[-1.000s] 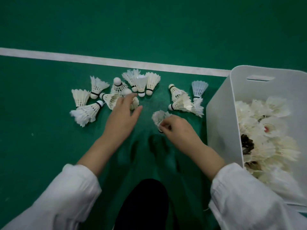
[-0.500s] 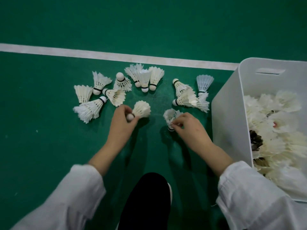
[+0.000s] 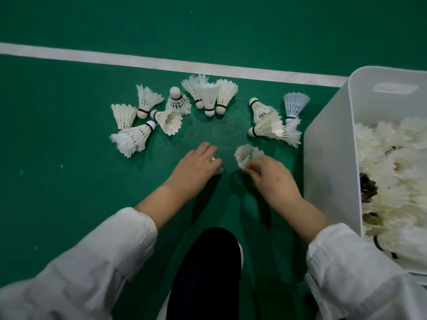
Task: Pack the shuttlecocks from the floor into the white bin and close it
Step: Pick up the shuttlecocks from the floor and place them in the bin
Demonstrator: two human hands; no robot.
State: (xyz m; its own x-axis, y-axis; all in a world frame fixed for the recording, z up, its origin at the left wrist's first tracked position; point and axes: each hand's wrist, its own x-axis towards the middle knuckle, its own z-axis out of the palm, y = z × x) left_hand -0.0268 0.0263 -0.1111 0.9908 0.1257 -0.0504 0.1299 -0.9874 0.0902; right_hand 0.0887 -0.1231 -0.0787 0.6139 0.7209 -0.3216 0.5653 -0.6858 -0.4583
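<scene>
Several white feather shuttlecocks lie in an arc on the green floor. My left hand is closed over one shuttlecock; only a sliver of white feather shows at its fingertips. My right hand pinches the base of another shuttlecock, its feathers pointing up and away. The two hands are close together in front of me. The white bin stands at the right, open, with a pile of shuttlecocks inside. No lid is in view.
A white court line crosses the floor beyond the shuttlecocks. My dark knee is at the bottom centre, between my white sleeves. The bin's near wall stands just right of my right forearm.
My left hand picked up a shuttlecock from the left group, drew it toward my right hand and closed over it. My right hand has kept its shuttlecock all along.
</scene>
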